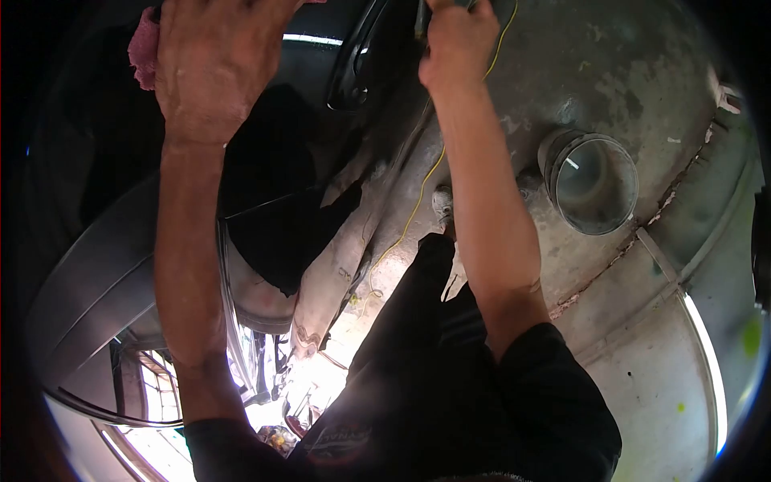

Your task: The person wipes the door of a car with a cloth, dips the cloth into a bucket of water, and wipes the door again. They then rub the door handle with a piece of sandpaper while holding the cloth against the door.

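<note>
My left hand is at the upper left, with a pink cloth under it against a glossy dark car panel. Its fingertips run past the top edge of the view. Just right of it, a black door handle stands out from the panel. My right hand is closed near the top edge, beside the car. A narrow piece of something shows at its left side, too little to name. Behind the right wrist runs a thin yellow cord.
A grey bucket with cloudy liquid stands on the stained concrete floor to the right. The yellow cord trails along the floor by my shoe. A pale wall with a bright light strip rises at the lower right.
</note>
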